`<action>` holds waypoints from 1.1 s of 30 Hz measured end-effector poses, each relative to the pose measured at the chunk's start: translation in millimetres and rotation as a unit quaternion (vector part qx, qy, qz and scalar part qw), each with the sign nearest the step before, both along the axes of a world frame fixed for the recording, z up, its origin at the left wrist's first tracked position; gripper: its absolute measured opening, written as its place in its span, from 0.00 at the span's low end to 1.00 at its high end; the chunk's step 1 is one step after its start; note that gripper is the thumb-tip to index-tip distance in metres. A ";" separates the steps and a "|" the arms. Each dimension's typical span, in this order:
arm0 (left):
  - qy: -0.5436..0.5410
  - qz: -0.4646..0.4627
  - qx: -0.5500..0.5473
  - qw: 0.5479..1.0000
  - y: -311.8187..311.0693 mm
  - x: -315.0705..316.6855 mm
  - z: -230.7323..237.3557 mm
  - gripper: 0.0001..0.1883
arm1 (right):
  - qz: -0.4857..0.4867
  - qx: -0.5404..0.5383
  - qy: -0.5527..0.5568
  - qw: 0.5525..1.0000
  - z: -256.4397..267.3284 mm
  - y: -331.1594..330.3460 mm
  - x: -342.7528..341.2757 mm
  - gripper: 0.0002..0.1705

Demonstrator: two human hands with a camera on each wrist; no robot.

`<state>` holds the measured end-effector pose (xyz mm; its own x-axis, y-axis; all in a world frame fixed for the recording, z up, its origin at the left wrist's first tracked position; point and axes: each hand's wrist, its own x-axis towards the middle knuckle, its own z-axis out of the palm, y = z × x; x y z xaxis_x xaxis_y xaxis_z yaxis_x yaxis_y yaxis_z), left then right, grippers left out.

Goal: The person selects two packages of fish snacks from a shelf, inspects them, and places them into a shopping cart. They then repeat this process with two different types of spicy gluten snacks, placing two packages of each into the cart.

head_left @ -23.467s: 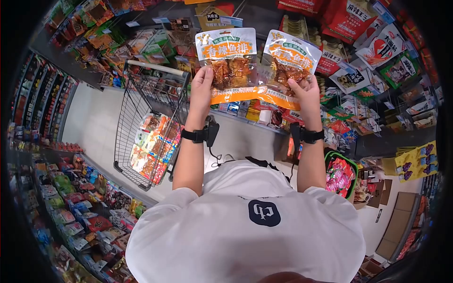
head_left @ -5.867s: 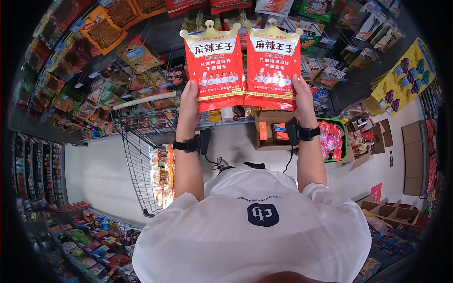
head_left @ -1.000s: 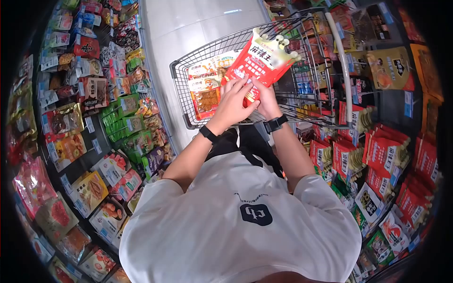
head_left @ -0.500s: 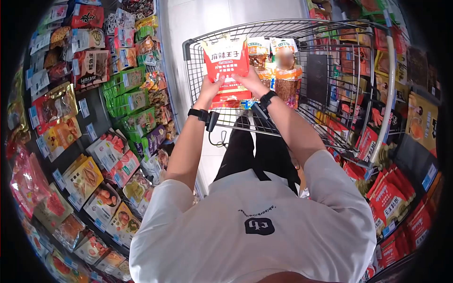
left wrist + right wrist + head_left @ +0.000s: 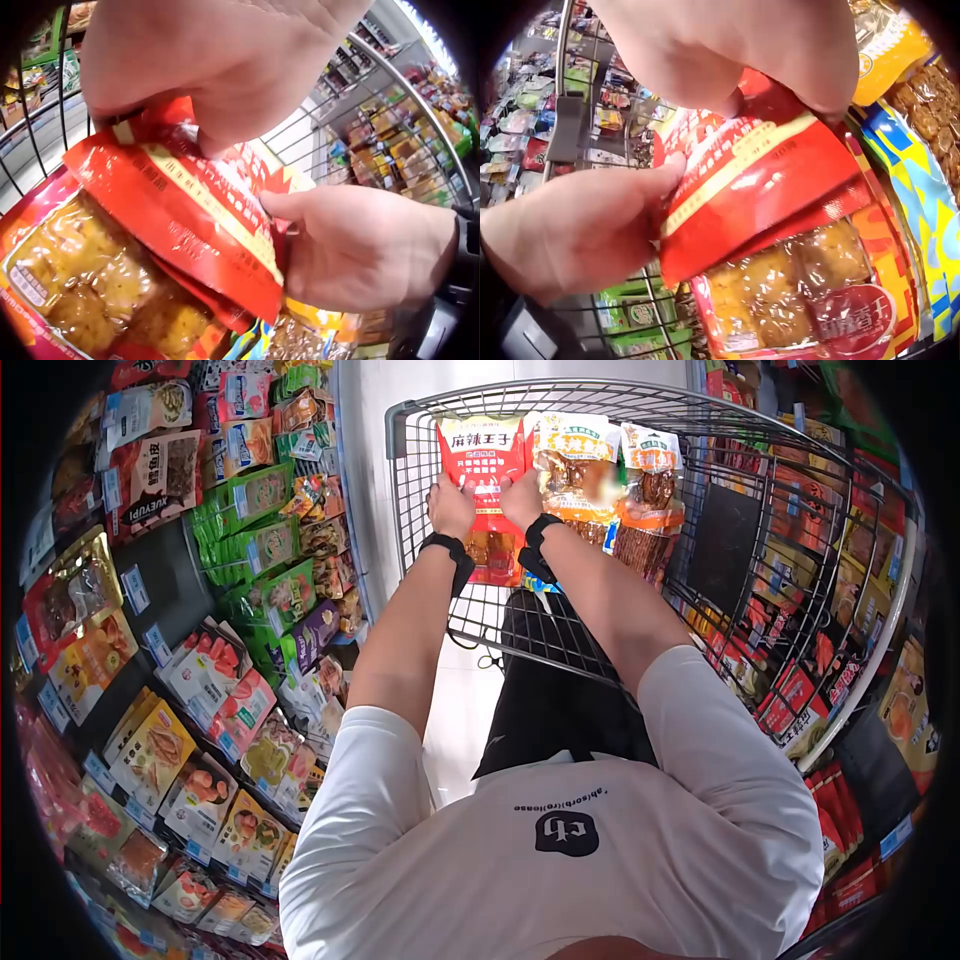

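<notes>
A red snack pouch (image 5: pixel 485 455) with a cream top lies over the far left end of the wire shopping cart. My left hand (image 5: pixel 452 508) grips its left edge, and my right hand (image 5: pixel 522 503) grips the right edge, thumbs on its front. Another red layer shows right beneath the pouch (image 5: pixel 187 217) in the left wrist view. Below that lies a clear-windowed pack of brown snack pieces (image 5: pixel 765 289). To the right of my hands are two white-and-orange fish snack packs (image 5: pixel 575 450), side by side on other packs. My fingers behind the pouch are hidden.
The cart's wire rim (image 5: pixel 580 384) runs round the packs, and a dark panel (image 5: pixel 722 530) stands toward its handle end (image 5: pixel 880 650). Shelves of hanging snack bags (image 5: pixel 265 550) line the left side. More red bags (image 5: pixel 835 810) hang at the right.
Earlier both hands held white-and-orange fish packs, then two red pouches upright before the shelf. Over the last second the red pouches moved left and down into the cart, hands parting to its two edges.
</notes>
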<state>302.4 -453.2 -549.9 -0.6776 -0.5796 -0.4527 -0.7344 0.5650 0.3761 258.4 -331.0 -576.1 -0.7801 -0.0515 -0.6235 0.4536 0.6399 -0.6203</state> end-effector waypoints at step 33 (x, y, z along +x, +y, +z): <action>0.023 -0.596 0.105 0.796 150.2 71.7 155.4 0.16 | -0.449 -0.082 0.256 0.852 291.4 395.8 353.1 0.13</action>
<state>374.0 -302.9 -394.4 -0.7082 0.5719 -0.4139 0.2928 0.7714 0.5649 611.5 64.8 -284.7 -0.7182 0.6562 -0.2315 0.3573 0.0624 -0.9319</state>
